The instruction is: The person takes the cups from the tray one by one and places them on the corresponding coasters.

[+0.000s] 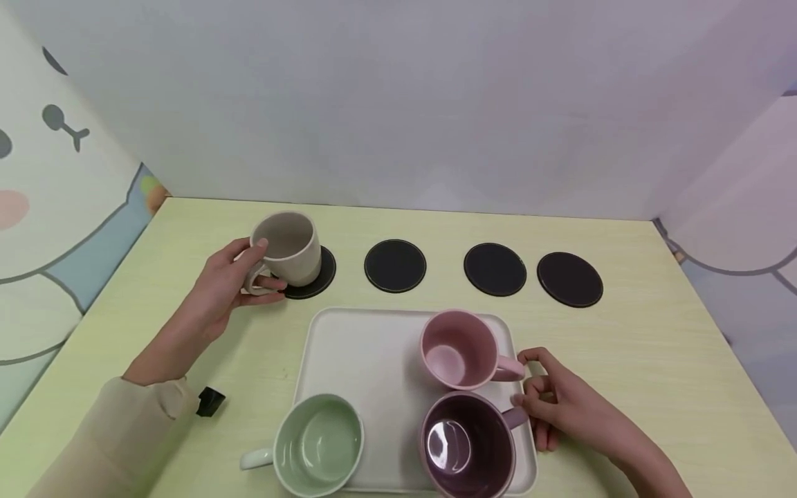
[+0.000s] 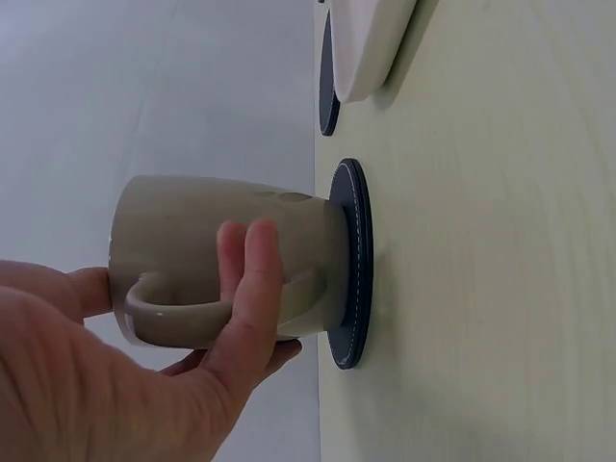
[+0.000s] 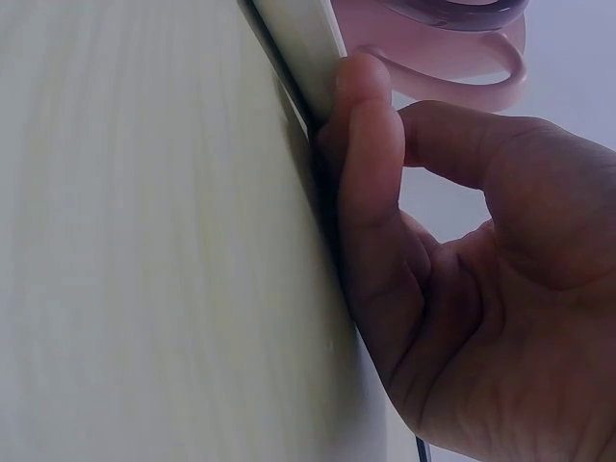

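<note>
In the head view my left hand (image 1: 227, 283) holds a beige mug (image 1: 301, 266) at the back left. My thumb lies at its rim and fingers pass through the handle. The mug is upright, its base on the leftmost black coaster (image 2: 353, 265). My right hand (image 1: 560, 404) grips the right edge of a white tray (image 1: 355, 339), fingers bent at the rim. Close by on the tray are a pink mug (image 1: 457, 353) and a dark purple mug (image 1: 468, 449), both handles pointing towards that hand.
Three more black coasters, a left one (image 1: 395, 265), a middle one (image 1: 495, 269) and a right one (image 1: 569, 279), line the back of the pale table. A green mug (image 1: 320, 443) overlaps the tray's front left corner. A small black object (image 1: 209, 401) lies near the left sleeve. Walls enclose the table.
</note>
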The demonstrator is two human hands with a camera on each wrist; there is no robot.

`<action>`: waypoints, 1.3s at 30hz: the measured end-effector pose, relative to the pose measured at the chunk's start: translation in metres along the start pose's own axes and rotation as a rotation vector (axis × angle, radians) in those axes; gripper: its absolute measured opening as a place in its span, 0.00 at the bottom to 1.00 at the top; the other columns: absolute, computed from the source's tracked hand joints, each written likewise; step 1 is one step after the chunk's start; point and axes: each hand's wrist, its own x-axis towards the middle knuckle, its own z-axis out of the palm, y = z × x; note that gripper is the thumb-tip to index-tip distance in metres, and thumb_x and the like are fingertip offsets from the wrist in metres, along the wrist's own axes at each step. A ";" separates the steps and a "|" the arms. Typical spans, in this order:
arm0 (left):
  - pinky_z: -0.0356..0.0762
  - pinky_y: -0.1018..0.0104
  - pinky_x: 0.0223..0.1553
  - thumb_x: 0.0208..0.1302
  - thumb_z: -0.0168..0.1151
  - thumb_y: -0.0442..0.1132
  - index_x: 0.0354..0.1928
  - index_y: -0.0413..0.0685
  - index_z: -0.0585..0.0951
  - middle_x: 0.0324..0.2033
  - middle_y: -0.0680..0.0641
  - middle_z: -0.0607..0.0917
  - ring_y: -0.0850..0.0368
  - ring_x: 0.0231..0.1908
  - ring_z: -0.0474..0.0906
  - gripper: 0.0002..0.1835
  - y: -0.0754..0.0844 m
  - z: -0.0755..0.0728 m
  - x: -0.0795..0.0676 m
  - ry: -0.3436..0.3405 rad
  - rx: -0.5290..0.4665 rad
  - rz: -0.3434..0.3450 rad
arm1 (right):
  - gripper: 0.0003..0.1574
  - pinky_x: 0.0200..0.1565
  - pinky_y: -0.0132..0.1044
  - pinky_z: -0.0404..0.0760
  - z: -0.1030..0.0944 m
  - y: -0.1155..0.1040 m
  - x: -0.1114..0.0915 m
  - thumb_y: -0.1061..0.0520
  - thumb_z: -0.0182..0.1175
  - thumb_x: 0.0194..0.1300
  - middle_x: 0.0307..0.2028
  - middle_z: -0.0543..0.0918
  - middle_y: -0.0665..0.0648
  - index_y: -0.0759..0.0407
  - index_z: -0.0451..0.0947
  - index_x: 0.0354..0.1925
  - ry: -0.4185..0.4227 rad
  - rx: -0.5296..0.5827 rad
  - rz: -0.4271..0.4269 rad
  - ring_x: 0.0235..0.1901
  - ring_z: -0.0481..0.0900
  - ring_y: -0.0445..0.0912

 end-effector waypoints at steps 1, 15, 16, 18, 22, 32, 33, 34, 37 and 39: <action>0.86 0.57 0.42 0.70 0.54 0.58 0.72 0.46 0.59 0.47 0.49 0.79 0.58 0.35 0.89 0.36 0.000 0.000 0.000 0.002 0.009 0.002 | 0.32 0.20 0.48 0.81 0.000 0.000 0.000 0.53 0.59 0.71 0.28 0.80 0.62 0.52 0.52 0.63 0.001 0.000 -0.001 0.16 0.82 0.54; 0.84 0.69 0.45 0.74 0.50 0.56 0.74 0.49 0.59 0.66 0.40 0.71 0.73 0.47 0.78 0.33 -0.014 -0.014 -0.033 0.071 0.457 0.086 | 0.32 0.20 0.48 0.81 0.002 0.003 0.000 0.53 0.58 0.72 0.30 0.81 0.61 0.54 0.51 0.63 -0.008 -0.001 0.005 0.17 0.82 0.54; 0.84 0.69 0.45 0.74 0.50 0.55 0.73 0.49 0.61 0.64 0.41 0.72 0.73 0.47 0.79 0.32 -0.016 -0.014 -0.037 0.072 0.472 0.095 | 0.32 0.20 0.49 0.81 0.002 0.003 0.000 0.53 0.58 0.72 0.30 0.81 0.61 0.54 0.51 0.63 -0.008 0.000 0.007 0.17 0.82 0.54; 0.84 0.69 0.44 0.74 0.51 0.53 0.70 0.48 0.64 0.61 0.43 0.74 0.71 0.46 0.81 0.28 -0.019 -0.013 -0.043 0.065 0.496 0.117 | 0.32 0.21 0.49 0.82 0.002 0.003 0.000 0.53 0.58 0.72 0.30 0.80 0.60 0.54 0.51 0.63 -0.006 0.001 0.011 0.17 0.82 0.54; 0.83 0.71 0.43 0.74 0.52 0.49 0.68 0.48 0.66 0.59 0.46 0.76 0.67 0.45 0.84 0.25 -0.024 -0.013 -0.054 0.044 0.532 0.153 | 0.32 0.21 0.48 0.81 0.002 0.003 -0.001 0.53 0.58 0.72 0.30 0.80 0.61 0.54 0.51 0.64 0.001 -0.003 0.011 0.17 0.82 0.54; 0.82 0.68 0.41 0.75 0.51 0.49 0.75 0.51 0.55 0.65 0.37 0.71 0.63 0.44 0.84 0.32 -0.037 -0.020 -0.071 -0.135 0.582 0.048 | 0.30 0.20 0.47 0.81 0.002 0.004 0.001 0.53 0.57 0.72 0.29 0.80 0.62 0.53 0.53 0.63 0.004 -0.024 -0.009 0.17 0.82 0.54; 0.81 0.68 0.40 0.75 0.51 0.50 0.74 0.50 0.57 0.64 0.37 0.72 0.63 0.44 0.84 0.31 -0.038 -0.021 -0.072 -0.167 0.588 0.027 | 0.30 0.20 0.47 0.81 0.001 0.004 0.001 0.53 0.57 0.72 0.29 0.80 0.62 0.52 0.53 0.63 0.002 -0.023 -0.009 0.17 0.82 0.55; 0.81 0.68 0.40 0.75 0.51 0.50 0.73 0.49 0.59 0.63 0.37 0.74 0.62 0.43 0.84 0.30 -0.039 -0.021 -0.073 -0.204 0.591 0.015 | 0.30 0.20 0.47 0.81 0.001 0.004 0.001 0.53 0.57 0.72 0.29 0.80 0.63 0.52 0.53 0.63 0.001 -0.023 -0.011 0.17 0.82 0.55; 0.79 0.67 0.40 0.77 0.49 0.47 0.70 0.48 0.65 0.56 0.40 0.80 0.56 0.41 0.83 0.24 -0.041 -0.022 -0.074 -0.364 0.570 0.031 | 0.31 0.20 0.48 0.81 0.001 0.003 0.001 0.53 0.58 0.72 0.29 0.80 0.63 0.52 0.53 0.64 0.005 -0.026 -0.017 0.17 0.82 0.54; 0.79 0.67 0.42 0.78 0.46 0.43 0.68 0.48 0.68 0.52 0.42 0.82 0.54 0.41 0.82 0.20 -0.041 -0.022 -0.075 -0.508 0.546 0.060 | 0.31 0.19 0.48 0.81 0.001 0.003 0.001 0.54 0.58 0.72 0.29 0.80 0.62 0.52 0.53 0.64 0.014 -0.031 -0.020 0.17 0.82 0.54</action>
